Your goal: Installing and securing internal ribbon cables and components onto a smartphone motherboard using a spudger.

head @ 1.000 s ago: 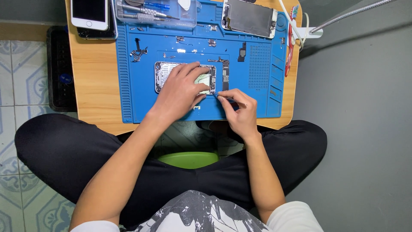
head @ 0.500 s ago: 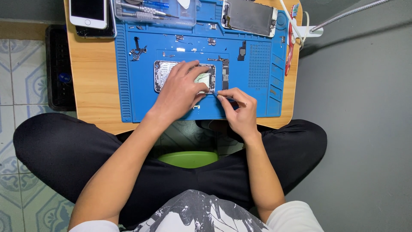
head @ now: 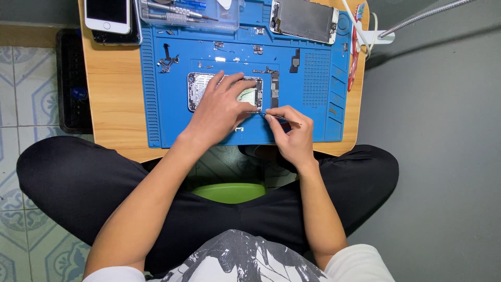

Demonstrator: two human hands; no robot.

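left hand (head: 222,112) spread flat over an opened phone (head: 224,92) on a blue mat (head: 156,120); right hand (head: 293,134) pinches tweezers (head: 279,116) beside it, loose parts (head: 167,61), a screen (head: 305,20) and a white phone (head: 107,14) crowding the desk (head: 112,104).

Bright, even light is falling from above on the blue mat (head: 172,125) and wooden surface (head: 117,104), casting only soft shadows under the hands, while the picture is staying sharp throughout with slight glare showing on the detached screen (head: 305,20).
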